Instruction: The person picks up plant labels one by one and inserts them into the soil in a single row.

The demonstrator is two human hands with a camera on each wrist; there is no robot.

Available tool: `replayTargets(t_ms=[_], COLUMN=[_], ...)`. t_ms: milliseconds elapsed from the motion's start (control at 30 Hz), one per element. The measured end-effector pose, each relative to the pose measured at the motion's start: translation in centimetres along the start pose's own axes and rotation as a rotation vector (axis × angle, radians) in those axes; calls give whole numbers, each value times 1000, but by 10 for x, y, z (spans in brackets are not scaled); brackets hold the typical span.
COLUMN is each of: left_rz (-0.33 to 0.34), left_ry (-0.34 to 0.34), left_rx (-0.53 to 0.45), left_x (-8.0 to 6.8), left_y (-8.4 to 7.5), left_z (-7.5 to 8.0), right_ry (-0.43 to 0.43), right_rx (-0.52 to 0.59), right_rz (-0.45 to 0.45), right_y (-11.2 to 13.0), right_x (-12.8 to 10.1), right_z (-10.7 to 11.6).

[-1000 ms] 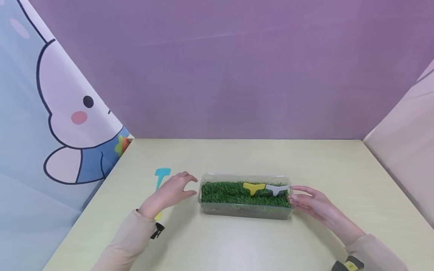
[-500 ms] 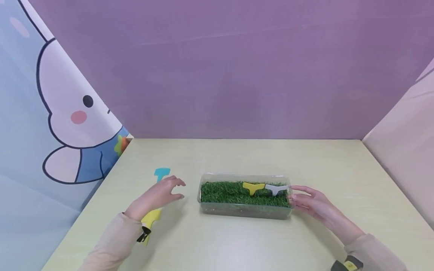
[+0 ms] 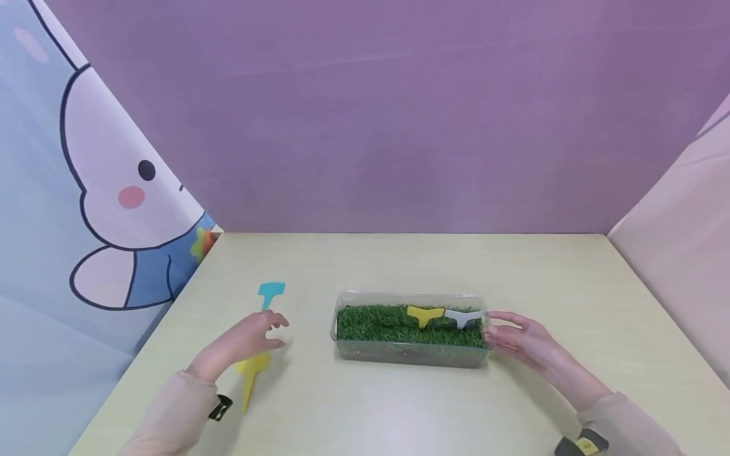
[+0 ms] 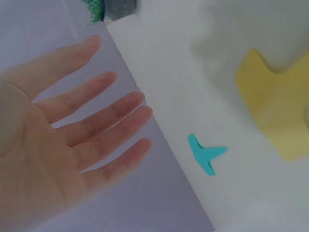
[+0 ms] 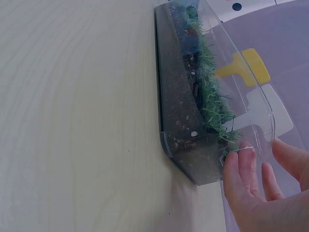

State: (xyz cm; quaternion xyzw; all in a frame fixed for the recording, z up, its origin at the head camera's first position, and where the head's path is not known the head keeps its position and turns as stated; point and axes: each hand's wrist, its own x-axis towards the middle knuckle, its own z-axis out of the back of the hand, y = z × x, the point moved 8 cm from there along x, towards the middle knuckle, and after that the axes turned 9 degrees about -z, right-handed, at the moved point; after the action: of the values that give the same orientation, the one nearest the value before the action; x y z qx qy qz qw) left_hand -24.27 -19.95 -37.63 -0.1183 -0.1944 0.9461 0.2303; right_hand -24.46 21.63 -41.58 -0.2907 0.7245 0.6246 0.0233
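Note:
A clear plastic box (image 3: 410, 354) filled with green turf (image 3: 376, 323) lies mid-table. A yellow plant label (image 3: 424, 315) and a grey one (image 3: 463, 316) stand in the turf near its right end. My right hand (image 3: 516, 339) rests with straight fingers against that end; the right wrist view shows its thumb (image 5: 239, 169) pressed on the end wall of the box (image 5: 178, 111). My left hand (image 3: 251, 337) hovers open and holds nothing, left of the box, above a loose yellow label (image 3: 249, 373). A teal label (image 3: 270, 292) lies just beyond it. The left wrist view shows the spread palm (image 4: 58, 145), the teal label (image 4: 206, 153) and the yellow label (image 4: 277, 108).
A purple back wall, a cartoon-rabbit panel (image 3: 114, 190) on the left and a pale panel (image 3: 684, 253) on the right enclose the cream table (image 3: 399, 266). A wrist device (image 3: 219, 407) shows on the left sleeve.
My left hand has drawn back from the box's left end, leftward and toward me, uncovering the loose yellow label. The right hand and the box have stayed put.

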Motion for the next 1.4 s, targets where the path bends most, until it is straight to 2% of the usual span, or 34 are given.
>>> replayTargets(t_ms=[267,700,1233,1400], left_rz=[21,123,153,180], left_ry=[8,49,72,82], left_rx=[-40,-66,-35,-24], left_x=[-11,-23,-25,-26], left_y=[16,40,53,58], left_z=[-4,-10,-23,-27], right_ry=[5,9,14,6], right_rx=[-7,-19,-9,-19], right_rz=[0,12,14,10], right_y=[0,1,1,1], right_x=[-2,-1,-1,-1], right_z=[-1,-1,-1,-1])
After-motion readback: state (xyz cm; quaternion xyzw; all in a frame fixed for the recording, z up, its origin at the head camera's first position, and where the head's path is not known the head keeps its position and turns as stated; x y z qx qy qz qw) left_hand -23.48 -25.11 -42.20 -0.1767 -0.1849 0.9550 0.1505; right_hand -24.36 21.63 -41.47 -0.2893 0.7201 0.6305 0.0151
